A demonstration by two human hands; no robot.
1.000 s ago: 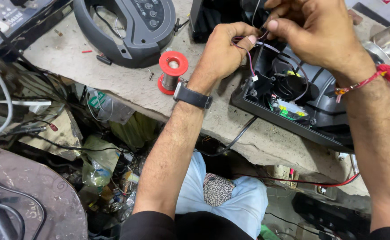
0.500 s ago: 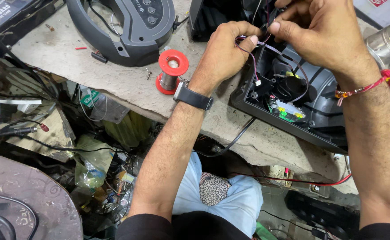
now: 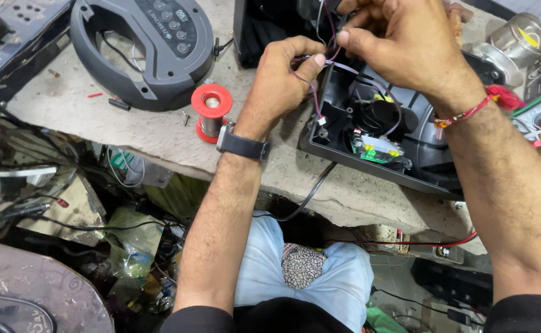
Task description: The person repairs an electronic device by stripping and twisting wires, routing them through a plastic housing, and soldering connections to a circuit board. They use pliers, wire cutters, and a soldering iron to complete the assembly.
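Thin purple wires (image 3: 320,92) run taut above the open black plastic housing (image 3: 394,129), a white plug dangling at one end just over its near-left corner. The left hand (image 3: 280,83) is pinched closed on the wires at the housing's left wall; the right hand (image 3: 400,46), above the housing's far side, pinches the same bundle. Inside sits a small green circuit board (image 3: 375,148). Left of the housing, the rough, pitted stone bench (image 3: 159,132) shows bare room around a red solder spool (image 3: 211,111).
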